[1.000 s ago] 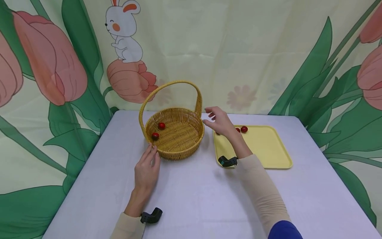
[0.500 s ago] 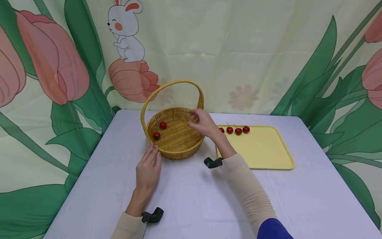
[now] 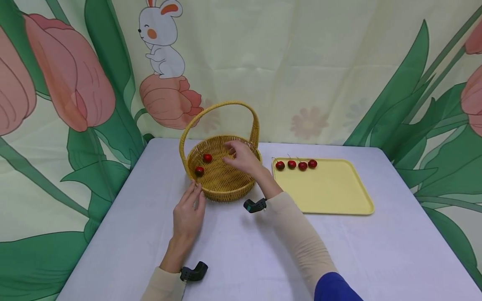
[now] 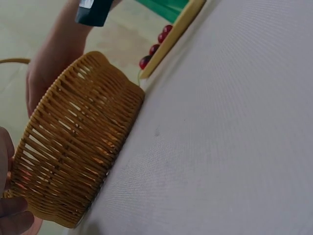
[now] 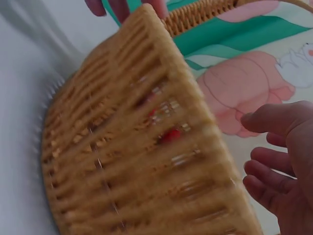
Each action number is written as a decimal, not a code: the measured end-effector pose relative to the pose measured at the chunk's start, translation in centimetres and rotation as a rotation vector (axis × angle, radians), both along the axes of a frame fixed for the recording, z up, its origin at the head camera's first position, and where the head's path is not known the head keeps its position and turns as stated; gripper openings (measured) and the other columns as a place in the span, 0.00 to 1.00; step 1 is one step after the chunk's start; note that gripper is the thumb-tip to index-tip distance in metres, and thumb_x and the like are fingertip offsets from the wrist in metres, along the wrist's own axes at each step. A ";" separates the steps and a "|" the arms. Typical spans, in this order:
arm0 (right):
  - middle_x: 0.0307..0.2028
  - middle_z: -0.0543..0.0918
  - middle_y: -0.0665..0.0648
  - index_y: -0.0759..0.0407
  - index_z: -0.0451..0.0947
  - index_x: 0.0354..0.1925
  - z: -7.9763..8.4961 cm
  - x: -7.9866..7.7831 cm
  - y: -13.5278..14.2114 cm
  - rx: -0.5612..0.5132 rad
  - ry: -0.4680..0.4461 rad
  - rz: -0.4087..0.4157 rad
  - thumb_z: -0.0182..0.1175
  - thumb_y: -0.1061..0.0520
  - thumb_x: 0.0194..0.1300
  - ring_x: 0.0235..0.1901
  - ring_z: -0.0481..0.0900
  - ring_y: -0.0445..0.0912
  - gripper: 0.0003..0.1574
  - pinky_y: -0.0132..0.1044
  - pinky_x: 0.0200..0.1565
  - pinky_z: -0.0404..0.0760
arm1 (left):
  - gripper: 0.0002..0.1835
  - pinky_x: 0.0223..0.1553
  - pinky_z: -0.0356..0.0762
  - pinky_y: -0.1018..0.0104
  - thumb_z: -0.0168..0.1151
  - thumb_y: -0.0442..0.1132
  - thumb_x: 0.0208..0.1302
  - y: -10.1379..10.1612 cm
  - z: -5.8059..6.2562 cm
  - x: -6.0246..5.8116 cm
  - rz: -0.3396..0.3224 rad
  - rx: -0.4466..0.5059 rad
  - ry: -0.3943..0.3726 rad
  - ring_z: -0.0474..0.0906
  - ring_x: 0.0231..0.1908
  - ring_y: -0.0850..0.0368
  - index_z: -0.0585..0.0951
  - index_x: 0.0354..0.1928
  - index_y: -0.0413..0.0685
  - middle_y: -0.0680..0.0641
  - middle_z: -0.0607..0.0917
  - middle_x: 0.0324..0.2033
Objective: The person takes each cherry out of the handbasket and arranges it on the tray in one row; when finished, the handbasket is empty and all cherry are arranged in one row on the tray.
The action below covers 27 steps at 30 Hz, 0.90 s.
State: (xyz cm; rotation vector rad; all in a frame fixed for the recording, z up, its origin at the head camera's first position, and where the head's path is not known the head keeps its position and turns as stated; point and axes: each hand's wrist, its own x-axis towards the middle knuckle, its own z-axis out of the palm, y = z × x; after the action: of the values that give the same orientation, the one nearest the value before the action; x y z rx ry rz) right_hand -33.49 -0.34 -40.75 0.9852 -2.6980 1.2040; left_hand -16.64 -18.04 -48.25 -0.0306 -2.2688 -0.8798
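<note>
My right hand (image 3: pixel 242 158) hovers over the wicker basket (image 3: pixel 226 195), with thumb and fingers loosely bent and apart. Nothing shows between them in the right wrist view, where the hand (image 5: pixel 288 156) is beside the basket's rim. My left hand (image 3: pixel 189 213) reaches the basket's front left rim with fairly straight fingers, their tips right at the weave. Inside, near the left wall, lie two dark red cherries, one farther back (image 3: pixel 207 158) and one nearer (image 3: pixel 199 171). Through the weave a red patch (image 5: pixel 170 135) shows in the right wrist view.
Right of the basket lies a yellow tray (image 3: pixel 331 190), with several stemmed cherries (image 3: pixel 303 166) in a row at its back left edge. The basket's tall arched handle (image 3: pixel 226 103) rises above it. A printed curtain (image 3: pixel 320 62) hangs behind the white-covered table (image 3: pixel 241 259).
My right hand has moved left from beside the tray, across the basket's right rim, to above its inside. The tray's cherries have come into full view. My left hand stays at the rim.
</note>
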 end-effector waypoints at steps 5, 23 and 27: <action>0.58 0.80 0.66 0.66 0.72 0.64 -0.4 0.1 -1.3 0.017 -0.027 0.019 0.67 0.56 0.66 0.53 0.81 0.56 0.32 0.46 0.56 0.83 | 0.17 0.55 0.81 0.52 0.63 0.35 0.69 0.0 0.0 -0.1 0.000 -0.007 0.006 0.80 0.61 0.43 0.82 0.56 0.34 0.35 0.81 0.60; 0.58 0.80 0.66 0.67 0.72 0.64 -2.3 -0.1 -5.0 0.082 -0.102 0.076 0.65 0.56 0.66 0.55 0.80 0.56 0.32 0.45 0.57 0.83 | 0.17 0.54 0.82 0.53 0.64 0.35 0.67 -0.1 -0.1 -0.1 0.003 -0.020 0.020 0.81 0.59 0.44 0.83 0.56 0.35 0.36 0.82 0.60; 0.57 0.80 0.67 0.68 0.72 0.64 -2.1 0.0 -5.7 0.105 -0.092 0.079 0.66 0.57 0.66 0.55 0.81 0.58 0.32 0.48 0.56 0.83 | 0.17 0.53 0.82 0.53 0.65 0.34 0.66 -0.1 0.0 -0.1 0.004 -0.026 0.029 0.81 0.59 0.44 0.83 0.55 0.34 0.36 0.82 0.59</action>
State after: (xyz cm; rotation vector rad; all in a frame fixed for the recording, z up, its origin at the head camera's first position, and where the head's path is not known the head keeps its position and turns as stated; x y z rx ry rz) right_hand -33.53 -6.03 -42.83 1.0854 -2.8444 1.1584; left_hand -16.69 -18.14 -48.27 -0.0510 -2.2525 -0.8422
